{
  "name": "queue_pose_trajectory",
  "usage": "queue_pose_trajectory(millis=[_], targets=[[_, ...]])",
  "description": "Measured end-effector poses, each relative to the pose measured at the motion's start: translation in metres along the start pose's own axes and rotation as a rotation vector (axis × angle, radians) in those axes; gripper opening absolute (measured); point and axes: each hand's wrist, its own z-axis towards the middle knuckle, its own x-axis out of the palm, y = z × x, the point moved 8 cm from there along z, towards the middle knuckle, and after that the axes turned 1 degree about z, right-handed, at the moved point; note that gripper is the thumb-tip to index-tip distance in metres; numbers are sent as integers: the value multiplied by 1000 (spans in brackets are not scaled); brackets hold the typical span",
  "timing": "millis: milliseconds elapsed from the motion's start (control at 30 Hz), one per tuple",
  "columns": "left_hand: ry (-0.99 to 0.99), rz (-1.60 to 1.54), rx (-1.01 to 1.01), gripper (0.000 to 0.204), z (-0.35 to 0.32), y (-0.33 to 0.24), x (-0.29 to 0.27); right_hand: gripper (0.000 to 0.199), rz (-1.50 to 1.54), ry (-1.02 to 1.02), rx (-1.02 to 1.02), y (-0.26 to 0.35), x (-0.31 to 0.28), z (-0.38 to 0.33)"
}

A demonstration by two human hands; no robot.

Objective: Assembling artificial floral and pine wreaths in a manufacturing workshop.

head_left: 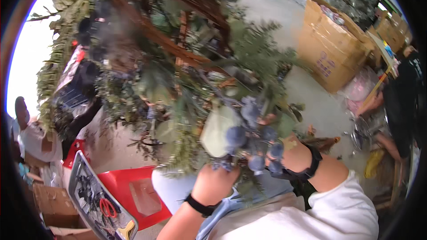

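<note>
A big wreath of artificial greenery [178, 98] fills the middle of the view, with brown twisted vines [164, 40] arching across its top. Green fronds, round leaves and a pale broad leaf hang from it. Blue berries [235, 137] cluster at its lower right, just above my lap. My left hand [216, 181], a black band on its wrist, is closed on the wreath's lower edge beneath the berries, fingertips buried in foliage. On the other side of the cluster, my right hand [293, 153] reaches in among the stems. Berries and leaves hide most of its fingers.
At lower left, a grey tray [80, 186] holding red-handled scissors [108, 207] and small dark pieces sits against a red stool [129, 178]. A large cardboard box [331, 44] stands at upper right. People occupy both sides: a white top [38, 142] and dark clothing [402, 102].
</note>
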Motion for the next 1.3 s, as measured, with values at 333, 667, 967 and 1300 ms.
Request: queue_pose_trajectory(millis=[333,667,967,1300], targets=[[147,-31,-122,14,-3,-22,32,30,51,-30,448,-46,28,-37],[99,54,-139,17,-8,-21,36,28,-237,-207,61,-28,29,-33],[-131,-634,-435,26,-35,24,74,25,-199,-250,129,-26,32,-33],[-216,-596,-375,33,-18,10,54,21,-34,-293,236,-28,24,-33]])
